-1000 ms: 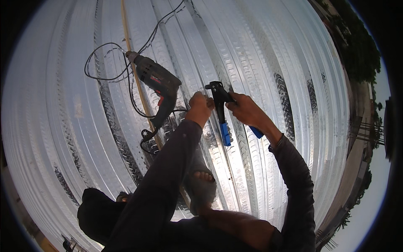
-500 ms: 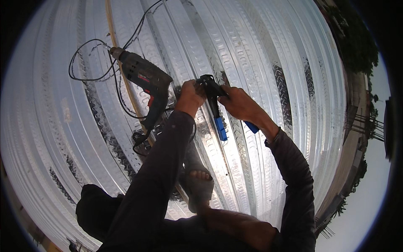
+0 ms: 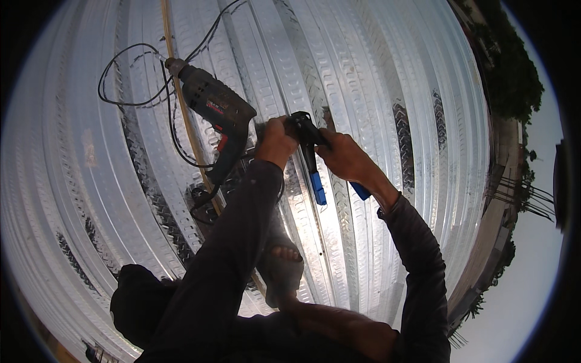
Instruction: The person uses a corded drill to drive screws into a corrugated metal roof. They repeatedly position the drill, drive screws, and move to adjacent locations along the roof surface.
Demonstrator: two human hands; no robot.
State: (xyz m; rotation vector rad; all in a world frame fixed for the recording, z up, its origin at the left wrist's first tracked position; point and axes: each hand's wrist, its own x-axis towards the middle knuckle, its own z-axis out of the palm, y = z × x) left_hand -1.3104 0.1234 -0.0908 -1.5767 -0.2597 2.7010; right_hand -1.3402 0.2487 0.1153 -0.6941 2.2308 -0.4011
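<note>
My right hand [image 3: 346,158] is closed round one handle of a black hand riveter [image 3: 305,128] with blue grip ends. Its second handle hangs apart, with the blue end [image 3: 318,189] over the ribbed metal sheet [image 3: 357,254]. My left hand [image 3: 279,144] has its fingers bent together at the riveter's head; what they pinch there, if anything, is hidden. Left of that hand lies a dark corded drill [image 3: 215,106] with a red trigger, its chuck pointing to the far left.
The drill's black cable [image 3: 115,100] loops over the sheeting. A thin yellowish strip [image 3: 184,112] runs under the drill. My sandalled foot [image 3: 283,266] rests on the metal below my hands. Beyond the sheet's right edge are thin rods [image 3: 526,193] and trees [image 3: 514,72].
The view has shifted slightly, so the drill sits a little higher and further right. Both hands keep nearly the same hold at the riveter.
</note>
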